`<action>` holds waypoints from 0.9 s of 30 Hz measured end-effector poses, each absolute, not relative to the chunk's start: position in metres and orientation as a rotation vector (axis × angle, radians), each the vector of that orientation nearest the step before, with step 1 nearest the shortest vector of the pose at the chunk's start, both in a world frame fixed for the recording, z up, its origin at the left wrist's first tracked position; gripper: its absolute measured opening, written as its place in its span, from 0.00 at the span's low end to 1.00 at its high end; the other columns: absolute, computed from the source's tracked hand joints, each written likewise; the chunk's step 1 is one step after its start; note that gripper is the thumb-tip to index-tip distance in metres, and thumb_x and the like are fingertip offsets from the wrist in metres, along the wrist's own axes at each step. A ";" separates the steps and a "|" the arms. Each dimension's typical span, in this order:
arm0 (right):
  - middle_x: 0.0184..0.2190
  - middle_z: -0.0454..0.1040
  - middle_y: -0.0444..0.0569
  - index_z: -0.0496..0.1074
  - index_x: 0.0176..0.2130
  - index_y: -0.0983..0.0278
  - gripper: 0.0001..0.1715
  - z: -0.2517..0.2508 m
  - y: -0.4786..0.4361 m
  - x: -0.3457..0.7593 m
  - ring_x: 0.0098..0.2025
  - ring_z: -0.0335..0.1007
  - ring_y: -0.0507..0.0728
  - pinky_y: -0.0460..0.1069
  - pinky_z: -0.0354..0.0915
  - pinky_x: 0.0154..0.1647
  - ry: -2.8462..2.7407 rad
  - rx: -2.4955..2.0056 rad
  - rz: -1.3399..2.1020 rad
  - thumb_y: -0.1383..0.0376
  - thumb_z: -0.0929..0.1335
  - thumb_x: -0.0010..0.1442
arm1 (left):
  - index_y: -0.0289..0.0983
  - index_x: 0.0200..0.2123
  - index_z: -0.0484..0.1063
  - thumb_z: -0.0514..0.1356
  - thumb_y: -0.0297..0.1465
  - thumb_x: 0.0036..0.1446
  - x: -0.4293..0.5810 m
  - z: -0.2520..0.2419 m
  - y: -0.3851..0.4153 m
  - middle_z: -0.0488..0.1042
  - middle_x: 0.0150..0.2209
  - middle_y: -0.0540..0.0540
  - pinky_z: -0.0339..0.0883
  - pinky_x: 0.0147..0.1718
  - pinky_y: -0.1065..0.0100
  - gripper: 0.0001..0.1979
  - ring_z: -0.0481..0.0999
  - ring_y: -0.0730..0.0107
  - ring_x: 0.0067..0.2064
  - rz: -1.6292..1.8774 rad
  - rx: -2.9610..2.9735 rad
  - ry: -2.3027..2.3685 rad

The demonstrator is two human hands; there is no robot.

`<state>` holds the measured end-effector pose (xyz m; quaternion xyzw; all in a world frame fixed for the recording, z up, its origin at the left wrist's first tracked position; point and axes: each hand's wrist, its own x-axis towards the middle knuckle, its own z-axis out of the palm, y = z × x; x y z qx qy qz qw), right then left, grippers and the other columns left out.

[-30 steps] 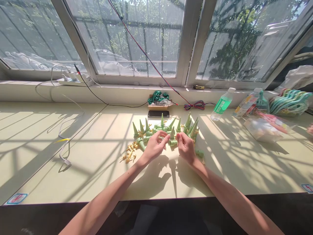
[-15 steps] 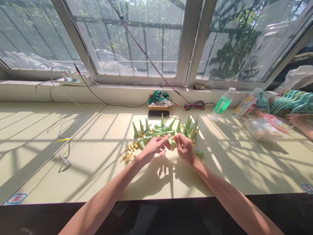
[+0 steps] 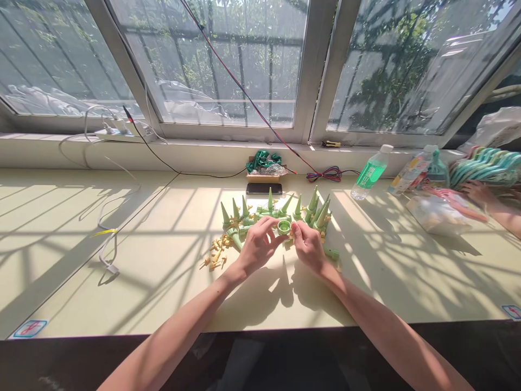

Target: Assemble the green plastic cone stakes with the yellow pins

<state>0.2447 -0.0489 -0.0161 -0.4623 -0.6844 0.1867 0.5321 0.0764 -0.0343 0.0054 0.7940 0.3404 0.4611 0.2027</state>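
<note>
A hollow green piece is up in the air over the middle of the desk, its round open end turned back toward the front edge. The left hand has its thumb and fingers curled about the near side of it, gripping it. The right hand is just beside the rim, thumb and fingers drawn in together; from here I can't tell whether they pinch the rim or something small.

Right behind the hands, a crowd of green cones sits across the desk's middle, some upright with points up, others tipped or lying flat. Small yellow pegs lie loose by the cluster, on the side toward the desk's left edge, and a few more show among the cones.

Further back, near the rear edge, there's a black phone, then a small box with shiny green material in it. A green-labelled bottle stands toward the right rear corner. Beyond it are a clear bag and a heap of pastel hangers, where another person's hand reaches in. A white cable trails over the left side, and a sticker marks the front left corner.
</note>
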 end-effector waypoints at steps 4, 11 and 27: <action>0.19 0.57 0.40 0.57 0.25 0.61 0.23 -0.017 -0.049 0.244 0.21 0.51 0.50 0.46 0.50 0.23 -1.622 -1.091 0.428 0.57 0.58 0.71 | 0.36 0.43 0.71 0.63 0.34 0.60 0.077 0.004 -0.034 0.71 0.40 0.45 0.68 0.24 0.74 0.10 0.72 0.77 0.28 1.312 2.252 0.973; 0.19 0.59 0.40 0.60 0.27 0.61 0.21 -0.019 -0.048 0.245 0.21 0.53 0.50 0.46 0.52 0.24 -1.541 -1.111 0.358 0.58 0.59 0.72 | 0.35 0.38 0.71 0.64 0.45 0.57 0.079 0.016 -0.037 0.74 0.38 0.45 0.64 0.18 0.74 0.18 0.71 0.76 0.24 1.008 1.667 1.044; 0.21 0.60 0.41 0.63 0.28 0.62 0.20 -0.014 -0.051 0.245 0.22 0.53 0.50 0.46 0.51 0.25 -1.701 -0.973 0.344 0.60 0.59 0.72 | 0.30 0.28 0.76 0.53 0.61 0.56 0.073 0.015 -0.032 0.74 0.28 0.42 0.49 0.16 0.74 0.37 0.65 0.75 0.22 0.655 1.135 0.840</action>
